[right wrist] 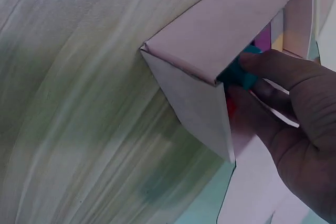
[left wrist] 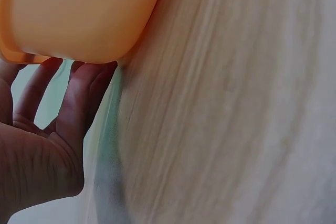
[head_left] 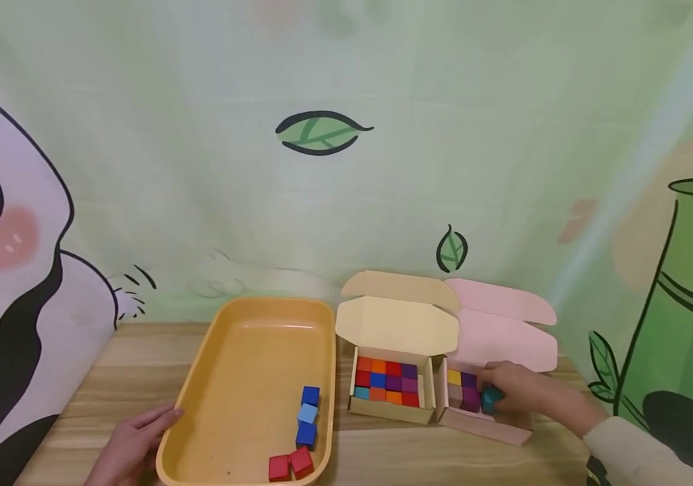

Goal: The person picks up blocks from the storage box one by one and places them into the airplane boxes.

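Note:
My right hand (head_left: 513, 388) reaches into the pink box (head_left: 482, 426) and pinches a teal cube (right wrist: 244, 69) between thumb and fingers. Inside that box, a yellow cube (head_left: 454, 377) and purple cubes (head_left: 471, 399) sit beside it. At the left side of the yellow-orange tray (head_left: 249, 307), my left hand (head_left: 133, 442) holds the rim; some of its fingertips are hidden by the tray in the left wrist view. Along the tray's right side lie two dark blue cubes (head_left: 306, 434) and a light blue cube (head_left: 308, 413), with two red cubes (head_left: 280, 467) near its front.
A cream box (head_left: 391, 410), its lid folded back, stands between tray and pink box, holding rows of coloured cubes. The pink lid (head_left: 504, 334) also lies back. Behind the wooden table (head_left: 382, 452) hangs a printed cloth (head_left: 382, 202).

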The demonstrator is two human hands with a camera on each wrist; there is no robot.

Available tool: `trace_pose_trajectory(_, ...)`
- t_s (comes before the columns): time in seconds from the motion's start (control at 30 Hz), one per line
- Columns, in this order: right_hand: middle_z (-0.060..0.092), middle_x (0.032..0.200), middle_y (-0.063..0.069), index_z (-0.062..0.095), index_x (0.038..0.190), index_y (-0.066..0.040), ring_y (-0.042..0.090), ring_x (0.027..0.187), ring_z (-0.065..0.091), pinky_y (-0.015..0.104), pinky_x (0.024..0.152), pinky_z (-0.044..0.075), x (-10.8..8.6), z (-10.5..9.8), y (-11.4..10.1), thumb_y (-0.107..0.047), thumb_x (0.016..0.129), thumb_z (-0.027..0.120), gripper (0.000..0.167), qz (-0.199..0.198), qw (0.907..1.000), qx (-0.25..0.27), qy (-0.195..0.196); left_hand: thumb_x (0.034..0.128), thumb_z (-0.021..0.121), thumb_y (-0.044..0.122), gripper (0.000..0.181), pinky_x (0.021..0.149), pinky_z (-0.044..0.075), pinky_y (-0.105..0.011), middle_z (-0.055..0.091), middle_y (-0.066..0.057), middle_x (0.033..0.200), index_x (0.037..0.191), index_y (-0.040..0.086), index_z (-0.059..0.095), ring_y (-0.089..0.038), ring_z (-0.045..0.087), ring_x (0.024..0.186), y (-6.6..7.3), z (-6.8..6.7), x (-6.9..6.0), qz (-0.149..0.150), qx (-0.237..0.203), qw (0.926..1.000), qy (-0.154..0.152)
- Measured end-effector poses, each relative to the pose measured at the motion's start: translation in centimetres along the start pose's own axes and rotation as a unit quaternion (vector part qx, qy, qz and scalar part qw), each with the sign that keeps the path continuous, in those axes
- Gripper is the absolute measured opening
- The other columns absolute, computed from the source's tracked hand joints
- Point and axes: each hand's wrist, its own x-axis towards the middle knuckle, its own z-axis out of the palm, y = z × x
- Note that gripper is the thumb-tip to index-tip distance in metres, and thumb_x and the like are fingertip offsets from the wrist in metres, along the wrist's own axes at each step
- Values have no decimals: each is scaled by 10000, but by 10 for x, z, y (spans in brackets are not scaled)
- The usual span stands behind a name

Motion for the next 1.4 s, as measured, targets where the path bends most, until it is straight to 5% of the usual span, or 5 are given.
trace_pose_trajectory(0.43,508,868,-61,645,1032,-77,70,768,424,264,648,466,2,22,-5,-118,761,897,372,304,9989,88,348,866,806,435,925,813,618,-479,703,-256,1178,1504,-81,379,-223,736,902,0,0,-3,-163,126,9998,58)
trace_pose_trajectory(0.67,550,877,-60,697,1042,-100,61,757,485,243,644,498,6,4,-24,-53,777,872,321,144,9996,-65,220,922,764,370,811,785,627,-456,745,-179,1099,1493,-81,404,-222,739,890,-4,1,-4,-97,92,9999,36)
trace_pose_trajectory(0.97,631,992,27,695,988,-114,163,871,613,226,745,577,63,-49,-105,-32,834,821,215,-893,9939,-447,464,896,785,404,857,798,623,-469,752,-148,1079,1495,-79,408,-224,738,896,-5,-2,-6,-127,116,9998,76)
trace_pose_trajectory(1.2,668,1113,-28,706,1117,-171,85,1005,608,143,878,513,122,-36,-184,-107,903,775,234,-2284,9721,-504,162,932,758,345,756,776,629,-444,751,-113,1056,1471,-87,450,-203,734,881,-7,2,-8,29,79,9999,71)
trace_pose_trajectory(1.4,646,1256,-64,651,1328,-206,57,1098,568,89,986,420,161,-10,-244,-170,950,733,388,-3141,9373,-1233,-871,938,756,295,642,756,632,-405,751,-72,1041,1418,-72,538,-177,727,875,-6,5,-10,285,58,9995,91)
